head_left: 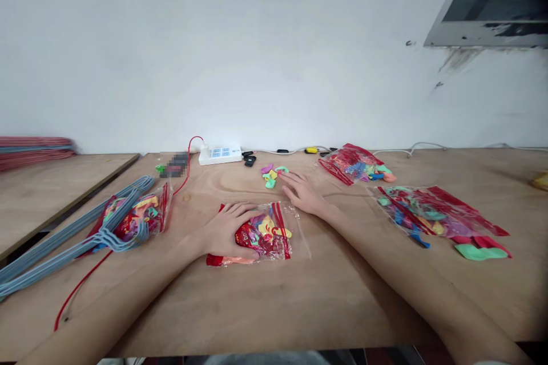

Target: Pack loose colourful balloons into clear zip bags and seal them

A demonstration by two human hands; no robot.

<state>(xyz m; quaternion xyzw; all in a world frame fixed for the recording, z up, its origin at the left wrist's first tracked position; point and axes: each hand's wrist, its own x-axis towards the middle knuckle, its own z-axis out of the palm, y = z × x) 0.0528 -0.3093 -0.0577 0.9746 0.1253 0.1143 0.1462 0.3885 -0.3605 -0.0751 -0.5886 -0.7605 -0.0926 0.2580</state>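
My left hand lies spread over a clear plastic bag of balloons with red print and a red zip strip. Its fingers rest along the far side and its thumb along the near side. Beyond the bag, my right hand reaches forward with fingers stretched out, the tips at a small pile of loose balloons in purple, yellow and green. Whether the fingertips pinch one of them is hard to make out.
Right of my arm lie two more balloon bags, balloons spilling out. At left, blue wire hangers cover another bag. A white power strip, black keys and a red cable are also on the table.
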